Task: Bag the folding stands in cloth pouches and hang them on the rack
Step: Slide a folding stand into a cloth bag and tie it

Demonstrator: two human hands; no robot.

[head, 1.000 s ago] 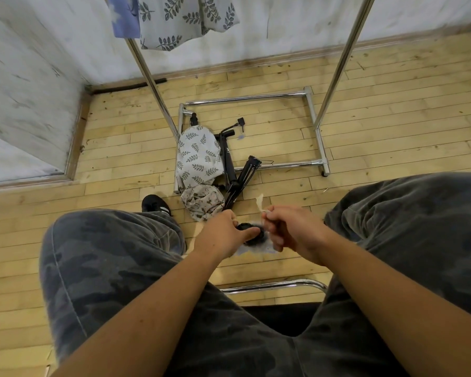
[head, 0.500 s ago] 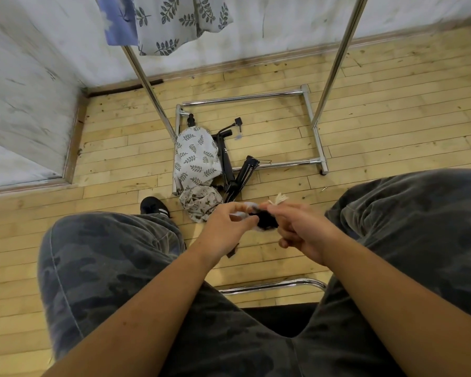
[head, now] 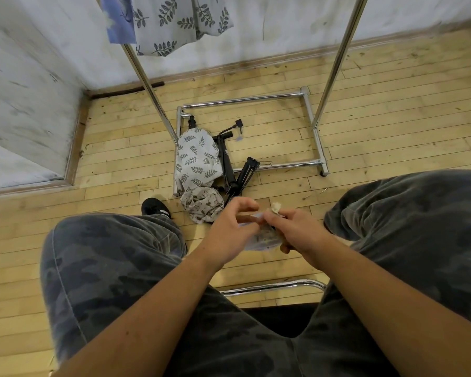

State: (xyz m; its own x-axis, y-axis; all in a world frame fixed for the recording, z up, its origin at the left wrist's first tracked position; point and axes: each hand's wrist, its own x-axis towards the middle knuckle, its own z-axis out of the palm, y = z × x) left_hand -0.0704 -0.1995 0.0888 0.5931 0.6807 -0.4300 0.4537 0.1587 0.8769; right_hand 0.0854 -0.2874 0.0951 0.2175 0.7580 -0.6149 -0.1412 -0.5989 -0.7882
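Note:
Between my knees, my left hand (head: 230, 232) and my right hand (head: 297, 229) meet on a small pale cloth pouch (head: 264, 238) with something dark inside. The right hand grips the pouch and pinches its drawstring end (head: 276, 206); the left hand's fingers touch its mouth. On the floor ahead lie black folding stands (head: 227, 164) beside a leaf-print pouch (head: 196, 161) and a crumpled beige pouch (head: 201, 205). The chrome rack (head: 314, 163) stands behind them, with a leaf-print pouch (head: 180, 23) and a blue pouch (head: 120, 23) hanging at the top.
I sit with camouflage-trousered legs (head: 112, 257) spread apart, one black shoe (head: 155, 208) on the wooden floor. A chrome chair-frame tube (head: 272, 287) runs below my hands. White walls close off the left and far sides.
The hands rose slightly and the pouch was drawn up over the dark object, which was exposed a second ago. The left fingers have loosened from it.

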